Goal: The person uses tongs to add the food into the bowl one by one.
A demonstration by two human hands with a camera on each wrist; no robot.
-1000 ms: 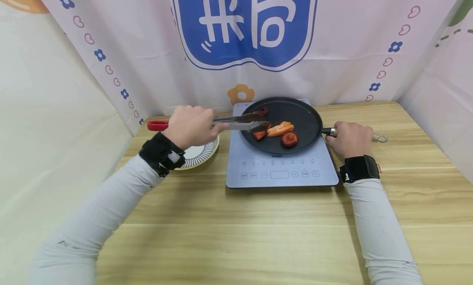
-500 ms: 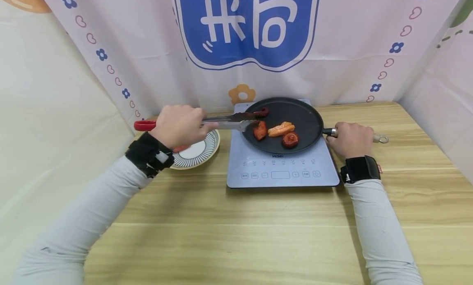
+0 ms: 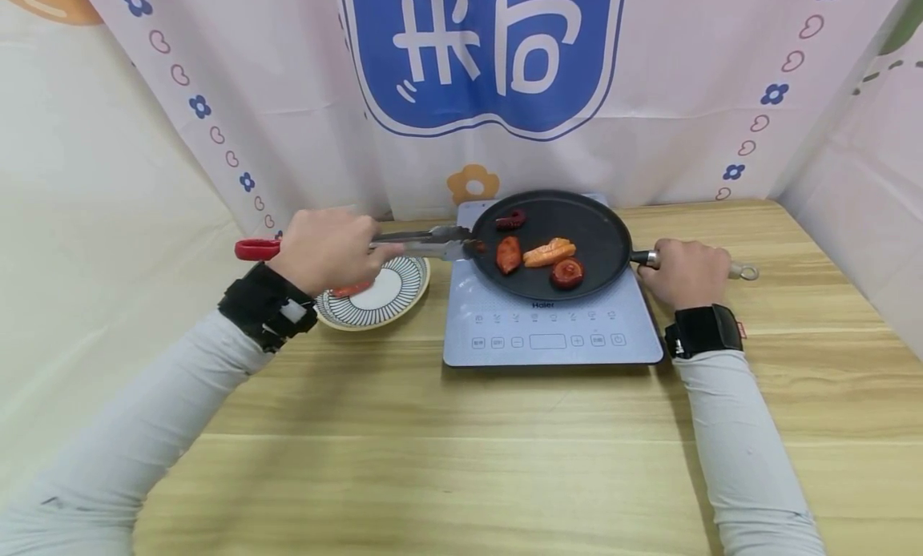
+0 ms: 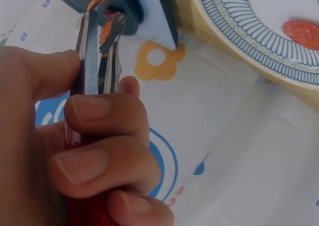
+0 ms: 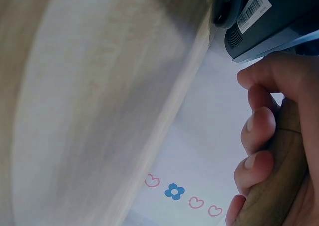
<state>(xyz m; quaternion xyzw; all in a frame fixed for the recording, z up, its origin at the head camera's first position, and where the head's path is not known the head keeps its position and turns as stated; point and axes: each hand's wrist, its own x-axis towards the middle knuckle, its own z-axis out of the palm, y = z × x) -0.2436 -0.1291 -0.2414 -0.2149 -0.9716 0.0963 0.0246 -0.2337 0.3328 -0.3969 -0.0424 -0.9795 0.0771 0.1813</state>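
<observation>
My left hand [image 3: 328, 251] grips red-handled metal tongs [image 3: 418, 237], its fingers curled round them in the left wrist view. The tong tips are at the pan's left rim, with a small orange-brown piece of food [image 4: 105, 34] between them. On the black frying pan [image 3: 587, 243] lie a dark red curled piece [image 3: 510, 219], a reddish-orange piece [image 3: 508, 255], an orange salmon-like slice [image 3: 550, 252] and a round mushroom-like piece [image 3: 567, 274]. My right hand [image 3: 688, 271] holds the pan's wooden handle [image 5: 281, 161].
Under the pan is a pale induction cooker [image 3: 497, 352]. A striped-rim plate [image 3: 414, 288] with a red slice [image 4: 303, 33] stands left of it, partly behind my left hand. The wooden table [image 3: 433, 460] ends at a printed cloth backdrop [image 3: 649, 155].
My left hand has moved left with the tongs, and their tips have drawn back from over the food to the pan's left rim. More of the plate shows. My right hand stays put.
</observation>
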